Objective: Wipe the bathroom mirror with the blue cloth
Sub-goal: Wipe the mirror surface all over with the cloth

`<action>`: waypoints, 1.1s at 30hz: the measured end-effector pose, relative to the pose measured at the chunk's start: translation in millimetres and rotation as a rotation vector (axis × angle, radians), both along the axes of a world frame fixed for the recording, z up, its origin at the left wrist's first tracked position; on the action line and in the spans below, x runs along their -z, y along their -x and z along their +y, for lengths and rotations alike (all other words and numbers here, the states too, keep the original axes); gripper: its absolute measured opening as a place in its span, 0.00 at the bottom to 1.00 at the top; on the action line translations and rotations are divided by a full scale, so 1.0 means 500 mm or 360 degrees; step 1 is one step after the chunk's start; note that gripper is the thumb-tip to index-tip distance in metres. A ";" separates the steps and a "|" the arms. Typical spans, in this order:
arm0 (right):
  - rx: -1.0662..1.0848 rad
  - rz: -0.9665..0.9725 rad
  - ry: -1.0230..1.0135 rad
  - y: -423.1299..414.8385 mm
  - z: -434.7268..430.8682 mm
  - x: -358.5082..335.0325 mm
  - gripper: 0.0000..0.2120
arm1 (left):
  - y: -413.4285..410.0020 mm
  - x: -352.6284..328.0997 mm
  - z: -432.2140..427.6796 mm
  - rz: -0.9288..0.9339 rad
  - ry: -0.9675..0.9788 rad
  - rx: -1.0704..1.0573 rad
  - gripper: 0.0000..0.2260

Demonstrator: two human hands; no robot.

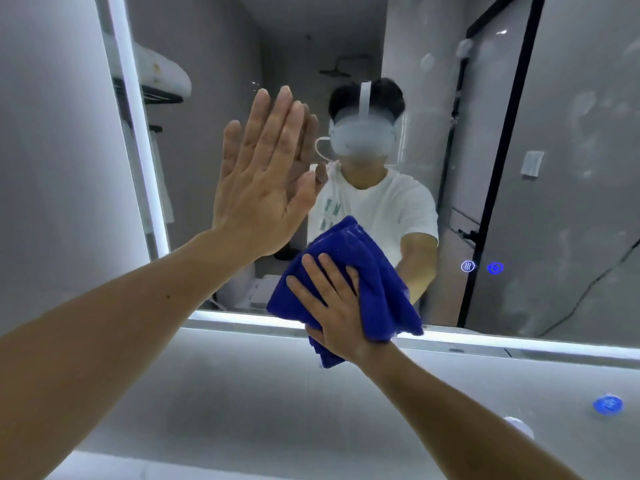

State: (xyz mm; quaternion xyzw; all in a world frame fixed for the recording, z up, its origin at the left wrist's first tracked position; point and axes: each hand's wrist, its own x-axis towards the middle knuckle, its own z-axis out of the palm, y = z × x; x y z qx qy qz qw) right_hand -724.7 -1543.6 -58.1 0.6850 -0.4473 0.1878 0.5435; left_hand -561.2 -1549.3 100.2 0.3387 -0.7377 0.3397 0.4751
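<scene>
**Head view: one bare hand on the glass, one hand pushing the cloth**

The left hand (263, 181) is flat on the bathroom mirror (571, 188), near its lit left edge (138, 140). Its fingers are straight and it holds nothing. A bare palm can leave a new greasy mark on the glass, so that spot may need a wipe too.

Next comes the blue cloth (374, 268), bunched up low on the mirror, with its bottom hanging over the lit bottom edge (519, 344). The right hand (334, 306) presses it to the glass with flat, spread fingers and does not grab it. Because it is only pushed, the cloth could slide out and drop.

Further right, two small glowing touch buttons (481, 267) sit on the glass. A wide swipe could rub them and switch something.

On the far right, cloudy smudges (588, 109) show up high. They are far from the cloth and easy to miss.
</scene>
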 end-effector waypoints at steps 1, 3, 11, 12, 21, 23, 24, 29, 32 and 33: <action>0.0006 0.0050 -0.0028 0.001 0.004 0.009 0.34 | 0.000 0.004 0.007 0.0007 -0.0013 0.0006 0.29; -0.0013 0.0124 -0.0063 0.009 0.010 0.014 0.34 | 0.000 0.015 0.019 0.0003 -0.0057 -0.0018 0.29; -0.0100 0.0399 -0.0120 0.154 0.041 0.026 0.34 | -0.005 0.017 0.057 0.0016 -0.0115 -0.0109 0.30; -0.0086 0.0400 -0.0100 0.182 0.047 0.032 0.34 | -0.006 0.016 0.059 0.0012 -0.0113 -0.0112 0.29; -0.0026 0.0299 -0.0108 0.116 0.016 0.051 0.35 | -0.070 0.009 0.023 -0.0050 -0.0013 -0.0049 0.28; -0.0009 0.0319 -0.0134 0.045 -0.007 0.048 0.33 | -0.092 0.001 0.009 -0.0036 0.0009 -0.0023 0.28; -0.0017 0.0327 -0.0140 0.008 -0.018 0.048 0.32 | -0.103 0.000 0.004 -0.0035 0.0016 -0.0012 0.28; -0.0058 0.0268 -0.0228 -0.137 -0.057 0.038 0.33 | -0.158 0.012 -0.030 -0.0048 0.0029 0.0006 0.28; -0.0045 0.0286 -0.0220 -0.191 -0.069 0.035 0.34 | -0.180 0.025 -0.048 -0.0017 0.0009 -0.0032 0.27; -0.0042 0.0302 -0.0213 -0.199 -0.072 0.033 0.34 | -0.182 0.030 -0.051 -0.0017 -0.0006 -0.0038 0.27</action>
